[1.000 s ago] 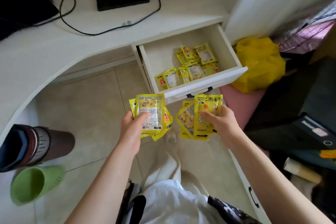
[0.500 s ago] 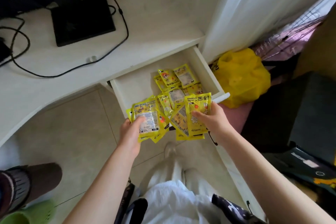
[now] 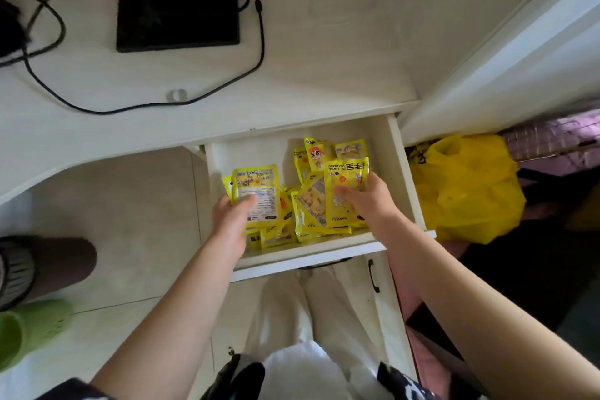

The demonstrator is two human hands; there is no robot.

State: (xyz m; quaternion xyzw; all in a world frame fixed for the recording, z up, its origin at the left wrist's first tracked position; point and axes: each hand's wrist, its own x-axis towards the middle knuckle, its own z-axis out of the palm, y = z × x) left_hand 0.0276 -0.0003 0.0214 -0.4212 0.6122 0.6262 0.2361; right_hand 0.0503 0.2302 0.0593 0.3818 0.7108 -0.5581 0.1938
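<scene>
Left hand [image 3: 232, 224] pinches fanned bunch of yellow packets [image 3: 258, 195], thumb on top; right hand [image 3: 370, 201] grips second bunch [image 3: 345, 191] likewise. Both held low over open drawer [image 3: 407, 185], above loose packets [image 3: 319, 153]; judged ready for deposit.

The open drawer [image 3: 311, 253] below the desk [image 3: 324, 58] held yellow packets [image 3: 319, 153], heaped toward its right side and front. On the desk lay a flat black box [image 3: 178, 6] and a looping cable [image 3: 258, 6]. On the tiled floor [image 3: 130, 204] stood a green slipper [image 3: 29, 331] beside a brown boot [image 3: 48, 266].
</scene>
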